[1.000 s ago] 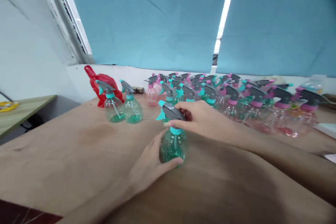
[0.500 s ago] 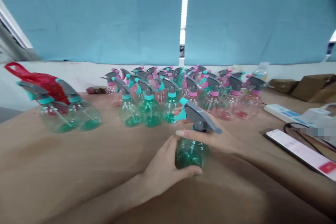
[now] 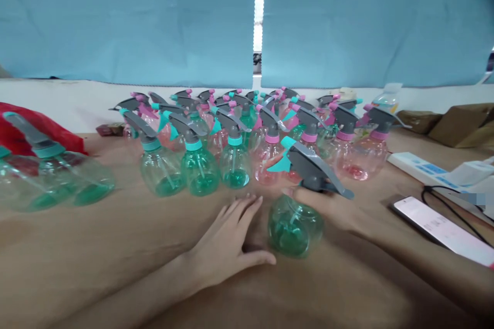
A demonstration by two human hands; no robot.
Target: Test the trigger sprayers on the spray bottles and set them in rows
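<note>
A green spray bottle with a grey and turquoise trigger head stands tilted in front of me, green inside its lower part. My right hand grips it round the neck, just below the trigger head, and most of its fingers are hidden behind the bottle. To the left of it, my left hand is open with fingers spread, apart from the bottle and holding nothing. Beyond the hands stand several more spray bottles, among them a green one with a turquoise collar and a clear pink one.
Two green spray bottles stand at the left, the nearer-to-centre one before a red plastic bag. At the right lie a phone, a white power strip with a black cable, and brown boxes behind.
My left hand has let go of the green spray bottle and moved left, its fingers spreading. The bottle, still in my right hand, is slightly further right in view. The camera view has shifted.
</note>
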